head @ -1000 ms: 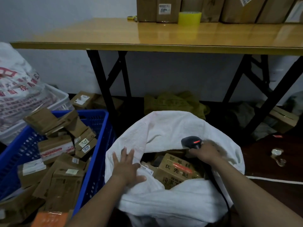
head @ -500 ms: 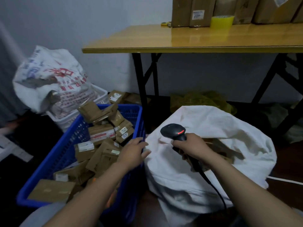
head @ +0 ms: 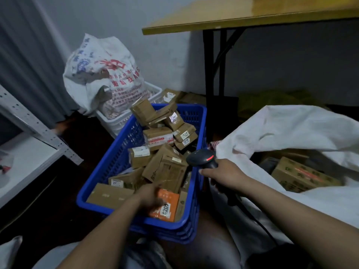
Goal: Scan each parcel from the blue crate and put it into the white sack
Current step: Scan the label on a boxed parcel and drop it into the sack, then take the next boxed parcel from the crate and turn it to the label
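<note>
The left hand is down in the near end of the blue crate, over the orange parcel that lies flat against the near wall. The hand is blurred, so whether its fingers have closed on that parcel cannot be told. The right hand is wrapped round the handle of the scanner, whose head hangs above the crate's right rim with its red light on, probably so that a parcel lifted out meets the beam at once. The white sack stands just beside the crate on the right, its mouth slumped open toward the person and a printed box already inside, which makes for a short carry over the rim. The brown parcels are heaped above the far rim, so the low near corner looks the easier place to pick from. The counter overhangs behind, its leg close to the crate's far right corner.
</note>
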